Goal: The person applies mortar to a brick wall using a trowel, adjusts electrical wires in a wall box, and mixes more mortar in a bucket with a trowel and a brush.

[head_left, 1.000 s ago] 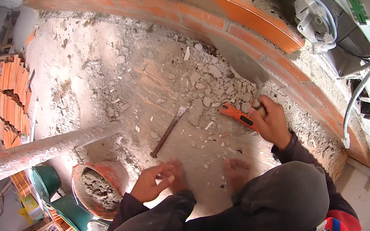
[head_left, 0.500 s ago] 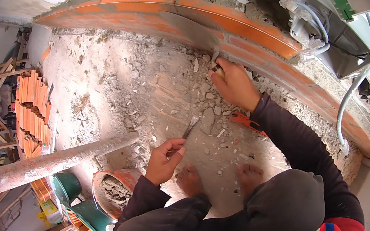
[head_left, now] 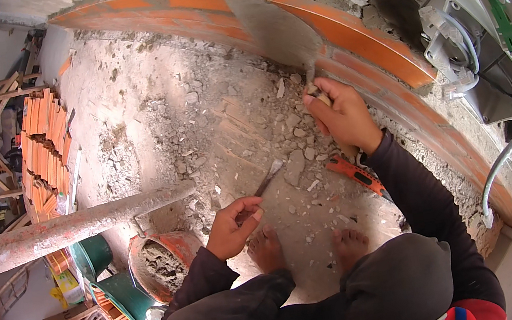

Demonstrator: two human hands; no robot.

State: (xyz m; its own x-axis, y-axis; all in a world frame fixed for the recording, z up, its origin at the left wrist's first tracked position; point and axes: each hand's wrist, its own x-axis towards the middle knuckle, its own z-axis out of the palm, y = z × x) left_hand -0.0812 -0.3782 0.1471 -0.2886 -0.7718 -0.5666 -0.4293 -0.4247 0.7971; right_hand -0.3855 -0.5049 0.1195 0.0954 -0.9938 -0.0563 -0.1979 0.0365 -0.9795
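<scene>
Trowel (head_left: 276, 28) and right hand (head_left: 349, 116) are together near the floor's far right edge, where a low brick wall (head_left: 352, 29) curves along it. The fingers of that hand are wrapped around the trowel's handle, with the thumb lying along it. The grey blade points away from the person and overlaps the orange bricks; whether it touches them I cannot tell.

The left hand (head_left: 233, 229) is lower and nearer the person, its fingers curled and the thumb close to the forefinger. Just beyond the fingertips shows a dark chisel (head_left: 267, 181) with a pale, flat tip pointing toward the wall. Its other end is hidden by the hand, so I cannot tell whether the fingers pinch it or only pass above it.

Between the chisel and the right forearm, an orange-and-black tool (head_left: 359, 177) lies on the floor (head_left: 151, 76), beside broken rubble (head_left: 296, 166) that spreads toward the wall. Two bare feet (head_left: 266, 251) stand at the floor's near edge. To their left, an orange-red bucket (head_left: 183, 240) holds grey mortar (head_left: 165, 266), next to green buckets (head_left: 92, 254). A crusted pole (head_left: 81, 229) crosses above them, and stacked orange bricks (head_left: 46, 151) sit by the floor's left edge.
</scene>
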